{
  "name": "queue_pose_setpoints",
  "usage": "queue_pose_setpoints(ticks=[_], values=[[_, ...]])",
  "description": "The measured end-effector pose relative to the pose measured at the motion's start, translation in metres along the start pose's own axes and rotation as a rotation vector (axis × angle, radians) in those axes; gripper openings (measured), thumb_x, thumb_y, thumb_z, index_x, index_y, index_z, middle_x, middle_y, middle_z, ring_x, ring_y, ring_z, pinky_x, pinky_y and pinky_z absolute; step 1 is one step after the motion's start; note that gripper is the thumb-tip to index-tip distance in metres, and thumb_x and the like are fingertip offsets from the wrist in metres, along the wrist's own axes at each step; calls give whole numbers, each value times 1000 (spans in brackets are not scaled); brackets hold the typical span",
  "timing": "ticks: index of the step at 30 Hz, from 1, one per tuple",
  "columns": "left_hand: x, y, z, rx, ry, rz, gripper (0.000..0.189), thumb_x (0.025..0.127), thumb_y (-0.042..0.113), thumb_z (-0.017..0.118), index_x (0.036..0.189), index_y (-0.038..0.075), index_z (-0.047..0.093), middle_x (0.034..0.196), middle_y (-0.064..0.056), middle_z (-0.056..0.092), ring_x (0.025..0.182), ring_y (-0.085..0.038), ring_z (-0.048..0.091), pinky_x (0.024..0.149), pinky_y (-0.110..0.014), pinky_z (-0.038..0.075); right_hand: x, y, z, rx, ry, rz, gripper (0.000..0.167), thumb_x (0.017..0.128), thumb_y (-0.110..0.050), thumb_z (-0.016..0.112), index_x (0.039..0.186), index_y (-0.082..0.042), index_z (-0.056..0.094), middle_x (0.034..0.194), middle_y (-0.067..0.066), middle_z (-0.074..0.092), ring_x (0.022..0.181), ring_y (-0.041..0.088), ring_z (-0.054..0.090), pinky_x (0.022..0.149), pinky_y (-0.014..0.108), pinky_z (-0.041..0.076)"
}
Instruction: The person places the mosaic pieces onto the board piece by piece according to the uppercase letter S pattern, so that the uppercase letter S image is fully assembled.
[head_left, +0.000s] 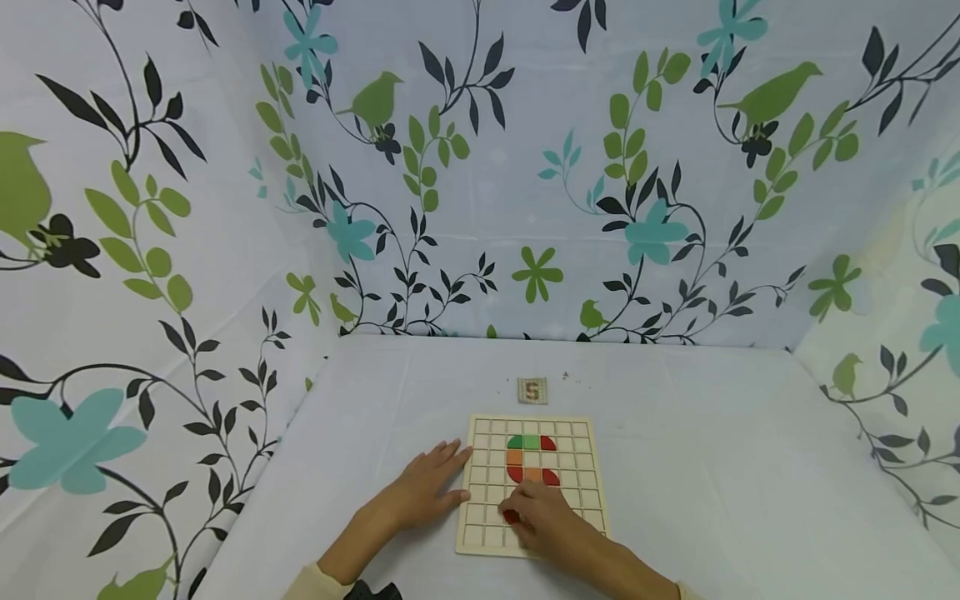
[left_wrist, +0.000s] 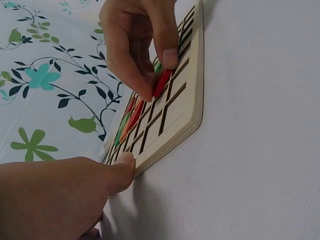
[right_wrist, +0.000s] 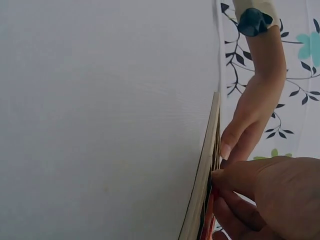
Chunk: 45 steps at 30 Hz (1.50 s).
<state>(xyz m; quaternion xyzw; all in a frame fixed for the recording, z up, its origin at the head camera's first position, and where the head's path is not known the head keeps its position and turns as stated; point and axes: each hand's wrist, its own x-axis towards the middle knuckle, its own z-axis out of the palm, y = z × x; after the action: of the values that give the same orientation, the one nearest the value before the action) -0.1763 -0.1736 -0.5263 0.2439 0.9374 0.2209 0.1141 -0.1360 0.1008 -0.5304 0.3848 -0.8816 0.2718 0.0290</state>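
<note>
One grid board (head_left: 585, 433), one card (head_left: 532, 390), two hands.

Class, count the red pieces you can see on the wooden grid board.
4: upper left, upper right, lower left and lower right of the pattern. Another red piece is pinched in the right hand's fingers.

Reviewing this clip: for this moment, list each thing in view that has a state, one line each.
grid board: flat on the table, partly filled.
coloured pieces: seated in board cells, forming a curved shape.
red piece: pinched by right hand, tilted at a cell.
small card: flat beyond the board, untouched.
left hand: fingers straight, pressing the board's left edge.
right hand: pinching the red piece.
</note>
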Motion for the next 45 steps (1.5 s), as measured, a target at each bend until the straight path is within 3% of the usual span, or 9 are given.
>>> queue_pose_setpoints(ticks=[16, 21, 32, 45], values=[[1, 0, 0, 15, -3, -3, 70, 107, 45, 60, 164, 12, 38, 171, -19, 32, 159, -45, 26, 125, -68, 25, -2, 4, 0, 33, 6, 4, 20, 95, -9, 80, 114, -14, 77, 111, -9, 70, 102, 6, 60, 90, 24, 57], [1, 0, 0, 17, -3, -1, 70, 107, 46, 60, 164, 12, 38, 171, -19, 32, 159, -45, 26, 125, -68, 25, -2, 7, 0, 60, 41, -45, 20, 92, -4, 81, 110, -10, 82, 107, -7, 74, 103, 9, 67, 92, 24, 59], [1, 1, -1, 5, 6, 8, 70, 107, 44, 60, 164, 11, 38, 170, -20, 32, 158, -46, 26, 124, -69, 25, -3, 9, 1, -10, 40, -48, 24, 94, -9, 80, 118, -6, 81, 109, -3, 77, 104, 11, 69, 90, 22, 60], [0, 0, 0, 4, 6, -1, 71, 107, 45, 61, 165, 13, 38, 171, -19, 31, 159, -45, 26, 125, -69, 24, -4, 7, 1, -179, 112, -88, 14, 92, -15, 83, 105, -12, 86, 95, -7, 73, 94, 7, 67, 83, 24, 59]])
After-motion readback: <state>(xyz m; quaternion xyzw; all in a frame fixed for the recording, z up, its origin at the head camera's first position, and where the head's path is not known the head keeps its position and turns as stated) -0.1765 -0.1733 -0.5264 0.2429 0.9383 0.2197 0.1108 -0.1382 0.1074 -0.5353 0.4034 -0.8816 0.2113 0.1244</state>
